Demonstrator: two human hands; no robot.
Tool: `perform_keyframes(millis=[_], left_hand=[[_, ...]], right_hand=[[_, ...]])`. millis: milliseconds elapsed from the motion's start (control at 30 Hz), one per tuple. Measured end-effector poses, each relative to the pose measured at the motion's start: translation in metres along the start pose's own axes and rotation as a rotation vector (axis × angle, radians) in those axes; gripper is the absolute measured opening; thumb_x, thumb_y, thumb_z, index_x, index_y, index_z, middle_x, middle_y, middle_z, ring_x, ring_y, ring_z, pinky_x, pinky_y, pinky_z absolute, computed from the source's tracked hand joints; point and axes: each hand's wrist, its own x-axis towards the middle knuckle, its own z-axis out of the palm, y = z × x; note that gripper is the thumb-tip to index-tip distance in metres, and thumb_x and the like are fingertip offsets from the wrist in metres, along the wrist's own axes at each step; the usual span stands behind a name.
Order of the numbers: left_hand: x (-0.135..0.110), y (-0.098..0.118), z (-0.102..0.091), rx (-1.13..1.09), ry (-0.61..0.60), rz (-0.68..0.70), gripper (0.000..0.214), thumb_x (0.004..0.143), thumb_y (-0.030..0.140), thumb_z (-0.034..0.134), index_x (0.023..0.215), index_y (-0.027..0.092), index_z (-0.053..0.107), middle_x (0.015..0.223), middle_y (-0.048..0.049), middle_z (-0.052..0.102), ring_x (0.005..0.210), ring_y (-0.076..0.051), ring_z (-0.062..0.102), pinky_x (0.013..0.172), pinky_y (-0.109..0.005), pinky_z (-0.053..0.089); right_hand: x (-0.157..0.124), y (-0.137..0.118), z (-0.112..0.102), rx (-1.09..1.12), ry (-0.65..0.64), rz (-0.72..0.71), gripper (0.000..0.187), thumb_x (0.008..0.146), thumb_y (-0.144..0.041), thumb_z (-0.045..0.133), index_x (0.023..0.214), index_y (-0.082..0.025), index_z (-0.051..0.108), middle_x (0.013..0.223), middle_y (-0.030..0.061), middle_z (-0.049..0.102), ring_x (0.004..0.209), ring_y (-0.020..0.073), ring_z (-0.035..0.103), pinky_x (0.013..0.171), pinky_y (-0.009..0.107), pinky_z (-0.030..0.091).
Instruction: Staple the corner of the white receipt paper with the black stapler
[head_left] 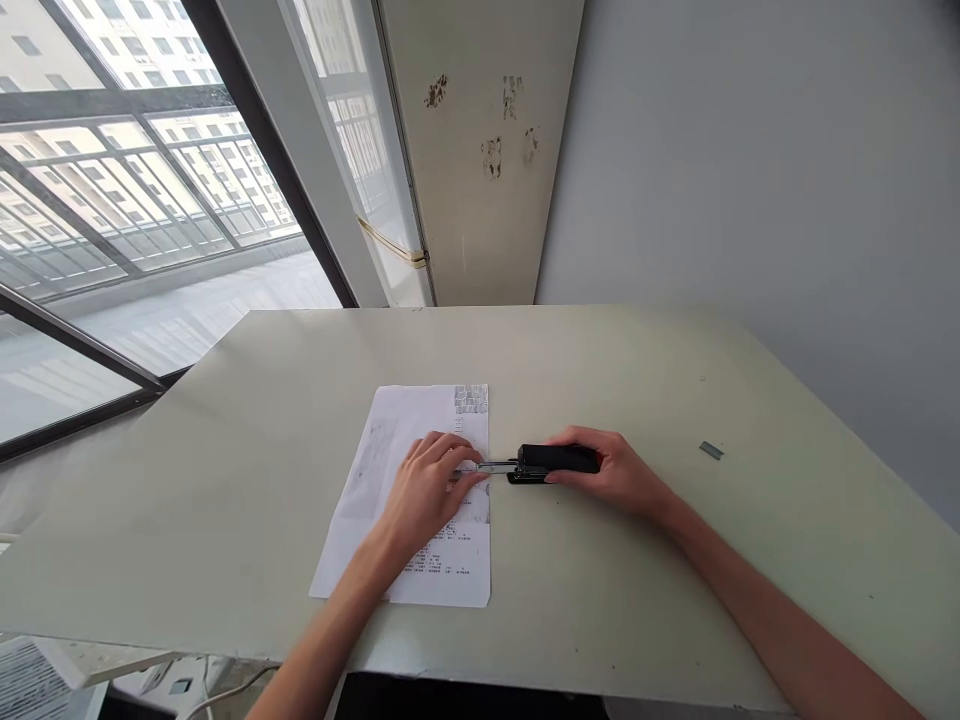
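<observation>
A black stapler (559, 458) lies on the table, and my right hand (604, 465) is closed around its right end. From its left end sticks out a thin metal slide (497, 467). My left hand (439, 480) pinches the tip of this slide between thumb and fingers, above the printed paper sheets (360, 540). The sheets lie flat beneath my left hand, their right edge just left of the stapler's black body. What is inside the stapler cannot be made out.
A short grey strip of staples (711, 450) rests on the pale table (600, 600), right of my right hand. A grey wall (750, 180) and a stained cabinet panel (487, 220) stand behind. Windows are at the left. A cable (232, 690) hangs below the front edge.
</observation>
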Motion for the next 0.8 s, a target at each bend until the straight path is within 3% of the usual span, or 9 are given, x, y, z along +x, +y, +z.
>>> perform_keyframes(millis=[167, 367, 500, 667, 800], left_hand=[[-0.013, -0.016, -0.013, -0.029, -0.042, -0.107, 0.039, 0.097, 0.048, 0.072, 0.131, 0.03, 0.067, 0.132, -0.0058, 0.067, 0.121, -0.028, 0.062, 0.099, -0.046, 0.055], [-0.023, -0.027, -0.025, -0.023, -0.089, -0.125, 0.02, 0.103, 0.044, 0.062, 0.108, 0.03, 0.075, 0.127, -0.0034, 0.069, 0.123, -0.028, 0.06, 0.1, -0.045, 0.054], [-0.02, -0.016, -0.03, -0.191, -0.062, -0.184, 0.024, 0.105, 0.044, 0.056, 0.108, 0.027, 0.072, 0.121, -0.0051, 0.071, 0.11, -0.025, 0.066, 0.095, -0.042, 0.055], [-0.014, 0.004, -0.031, -0.514, -0.047, -0.388, 0.028, 0.106, 0.047, 0.053, 0.112, 0.024, 0.068, 0.087, -0.0026, 0.073, 0.089, -0.021, 0.069, 0.082, -0.036, 0.055], [-0.008, 0.012, -0.027, -0.639, -0.056, -0.462, 0.034, 0.105, 0.051, 0.053, 0.117, 0.023, 0.069, 0.087, -0.0032, 0.072, 0.086, -0.019, 0.068, 0.076, -0.033, 0.054]], right_hand=[[0.0, 0.002, -0.001, 0.009, -0.008, 0.007, 0.036, 0.081, -0.052, 0.086, 0.105, -0.027, 0.077, 0.105, 0.0041, 0.08, 0.095, 0.0252, 0.072, 0.083, 0.038, 0.056], [-0.001, 0.002, -0.002, 0.008, -0.02, 0.035, 0.035, 0.082, -0.052, 0.085, 0.107, -0.029, 0.077, 0.107, 0.0028, 0.08, 0.096, 0.0246, 0.072, 0.083, 0.037, 0.056], [-0.001, 0.0, -0.001, -0.001, -0.019, 0.044, 0.035, 0.083, -0.053, 0.083, 0.106, -0.028, 0.076, 0.106, 0.0034, 0.079, 0.094, 0.0249, 0.072, 0.082, 0.038, 0.056], [-0.001, 0.0, -0.002, -0.027, -0.037, 0.067, 0.034, 0.084, -0.053, 0.081, 0.107, -0.028, 0.075, 0.105, 0.0025, 0.078, 0.093, 0.0242, 0.07, 0.082, 0.037, 0.055], [-0.001, -0.001, -0.003, -0.035, -0.04, 0.069, 0.033, 0.085, -0.053, 0.081, 0.106, -0.028, 0.074, 0.103, 0.002, 0.077, 0.091, 0.0239, 0.069, 0.081, 0.037, 0.054]])
